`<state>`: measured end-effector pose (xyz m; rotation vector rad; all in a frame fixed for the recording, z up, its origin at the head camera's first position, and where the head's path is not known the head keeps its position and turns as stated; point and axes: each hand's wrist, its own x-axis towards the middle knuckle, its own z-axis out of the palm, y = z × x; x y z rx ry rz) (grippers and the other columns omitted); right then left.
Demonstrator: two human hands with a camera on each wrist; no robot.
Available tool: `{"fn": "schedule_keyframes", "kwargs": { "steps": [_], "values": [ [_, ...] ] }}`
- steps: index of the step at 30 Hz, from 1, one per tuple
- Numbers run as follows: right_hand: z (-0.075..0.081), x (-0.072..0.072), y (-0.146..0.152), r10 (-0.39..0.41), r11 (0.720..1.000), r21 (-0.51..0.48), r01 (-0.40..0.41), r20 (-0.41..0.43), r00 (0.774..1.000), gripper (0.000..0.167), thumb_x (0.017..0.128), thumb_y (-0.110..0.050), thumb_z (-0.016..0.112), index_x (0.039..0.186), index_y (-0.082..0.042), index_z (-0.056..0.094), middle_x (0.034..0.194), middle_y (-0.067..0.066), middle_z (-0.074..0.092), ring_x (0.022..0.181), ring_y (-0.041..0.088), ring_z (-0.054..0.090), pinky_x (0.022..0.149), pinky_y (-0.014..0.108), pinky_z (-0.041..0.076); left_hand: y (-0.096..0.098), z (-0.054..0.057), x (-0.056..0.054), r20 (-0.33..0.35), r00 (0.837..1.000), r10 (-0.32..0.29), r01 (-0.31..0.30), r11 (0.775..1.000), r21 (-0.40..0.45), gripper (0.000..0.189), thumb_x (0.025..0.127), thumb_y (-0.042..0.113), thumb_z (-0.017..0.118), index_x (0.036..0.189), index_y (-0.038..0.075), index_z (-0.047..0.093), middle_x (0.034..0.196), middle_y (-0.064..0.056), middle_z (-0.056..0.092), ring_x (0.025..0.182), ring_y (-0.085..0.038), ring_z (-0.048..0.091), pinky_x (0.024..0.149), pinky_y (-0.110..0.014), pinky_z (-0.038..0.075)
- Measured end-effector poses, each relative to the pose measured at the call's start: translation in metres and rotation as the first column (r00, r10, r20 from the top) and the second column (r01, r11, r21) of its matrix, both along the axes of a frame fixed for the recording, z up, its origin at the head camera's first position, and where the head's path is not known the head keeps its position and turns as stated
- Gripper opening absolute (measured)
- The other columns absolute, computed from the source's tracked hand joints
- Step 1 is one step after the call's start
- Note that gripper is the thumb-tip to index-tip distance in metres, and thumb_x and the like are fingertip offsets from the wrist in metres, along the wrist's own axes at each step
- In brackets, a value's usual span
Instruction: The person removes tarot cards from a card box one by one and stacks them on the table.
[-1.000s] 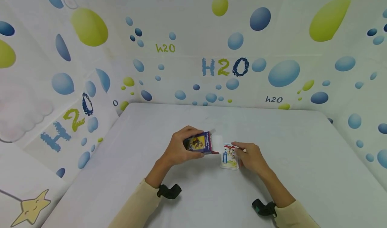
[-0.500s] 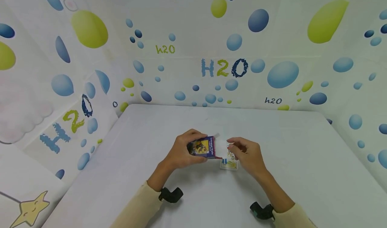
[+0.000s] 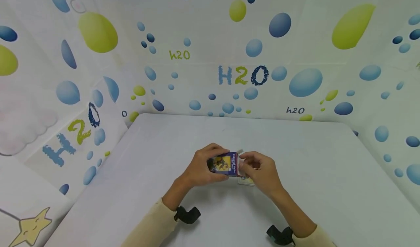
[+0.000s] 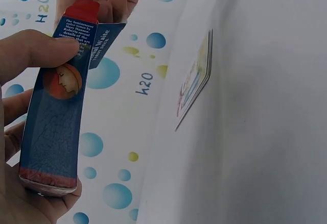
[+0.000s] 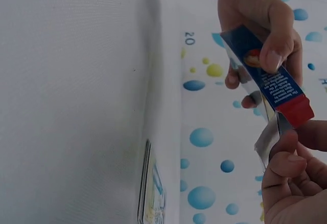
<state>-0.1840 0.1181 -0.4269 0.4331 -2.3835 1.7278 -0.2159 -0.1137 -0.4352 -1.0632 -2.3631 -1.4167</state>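
Note:
My left hand [image 3: 201, 167] grips a dark blue tarot card box [image 3: 224, 164] on its side above the table, thumb along one narrow side in the left wrist view. Its open end faces right, with a red tab [image 5: 297, 113] and a pale-lined flap [image 5: 266, 141] sticking out. At that end my right hand [image 3: 262, 172] has its thumb and fingers curled on the flap, partly hiding it. Below lies a small stack of picture cards [image 3: 245, 181], mostly covered by the right hand in the head view; the left wrist view shows the cards [image 4: 196, 78] apart from both hands.
The white-covered table [image 3: 164, 137] meets a patterned back wall [image 3: 197, 83] with blue and green drops. Black wrist cameras [image 3: 188, 215] sit on both wrists, close above the cloth.
The left hand has moved slightly right with the box. My right hand has left the card stack, risen and come left to the box's open end, where its fingers now meet the flap.

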Motion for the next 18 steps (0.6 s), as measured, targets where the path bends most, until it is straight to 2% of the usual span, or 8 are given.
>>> {"fn": "schedule_keyframes", "kwargs": {
  "steps": [5, 10, 18],
  "values": [
    [-0.001, 0.001, -0.003, -0.013, 1.0, 0.005, 0.013, 0.032, 0.999, 0.02, 0.088, 0.003, 0.068, 0.106, -0.006, 0.069, 0.086, 0.01, 0.062, 0.069, 0.021, 0.06, 0.057, 0.025, 0.053, 0.006, 0.001, 0.003, -0.022, 1.0, -0.01, 0.01, 1.0, -0.003, 0.069, 0.069, 0.014, 0.092, 0.133, 0.015, 0.066, 0.124, 0.002, 0.061, 0.111, -0.018, 0.06, 0.093, -0.033, 0.054],
    [0.0, 0.003, -0.005, -0.031, 0.999, 0.024, 0.03, 0.021, 0.999, 0.023, 0.086, 0.004, 0.07, 0.106, -0.007, 0.066, 0.086, 0.009, 0.062, 0.071, 0.022, 0.06, 0.059, 0.025, 0.053, 0.009, 0.001, 0.005, -0.034, 0.999, 0.005, -0.005, 1.0, -0.01, 0.071, 0.068, 0.013, 0.092, 0.134, 0.013, 0.065, 0.126, 0.002, 0.06, 0.111, -0.015, 0.059, 0.094, -0.032, 0.053],
    [-0.001, 0.003, -0.007, -0.066, 0.998, 0.023, 0.065, 0.043, 0.997, 0.028, 0.084, 0.006, 0.072, 0.106, -0.008, 0.062, 0.084, 0.01, 0.06, 0.071, 0.022, 0.058, 0.058, 0.024, 0.052, 0.011, 0.004, 0.007, -0.032, 0.999, -0.004, 0.003, 1.0, -0.024, 0.07, 0.069, 0.012, 0.091, 0.132, 0.01, 0.064, 0.126, 0.001, 0.059, 0.11, -0.016, 0.059, 0.093, -0.031, 0.053]
  ]
}}
